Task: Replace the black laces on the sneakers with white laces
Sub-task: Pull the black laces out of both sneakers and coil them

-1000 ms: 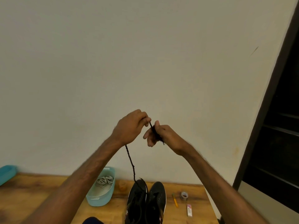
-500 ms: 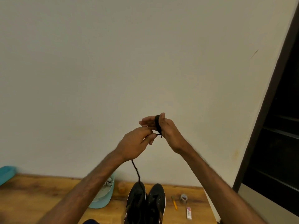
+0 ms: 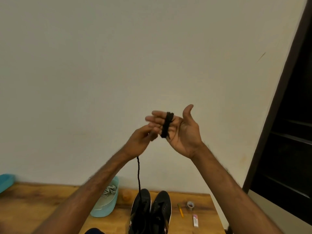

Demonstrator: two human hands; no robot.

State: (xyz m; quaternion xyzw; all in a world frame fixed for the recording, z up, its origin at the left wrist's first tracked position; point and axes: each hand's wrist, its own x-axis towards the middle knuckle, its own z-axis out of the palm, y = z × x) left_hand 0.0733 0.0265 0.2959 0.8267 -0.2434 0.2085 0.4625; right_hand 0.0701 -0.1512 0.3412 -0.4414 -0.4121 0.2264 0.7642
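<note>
Head view: the right hand (image 3: 183,134) is holding its fingers straight, carrying the black lace (image 3: 167,124) coiled around them. The left hand (image 3: 140,143) is pinching its tail, which is hanging to the sneakers (image 3: 152,211), toes near the table (image 3: 33,208)'s far edge.

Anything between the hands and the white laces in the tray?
Nothing visible blocks the white laces in the teal tray. But black lace occupies both: wound round the right hand, pinched by the left hand.
</note>
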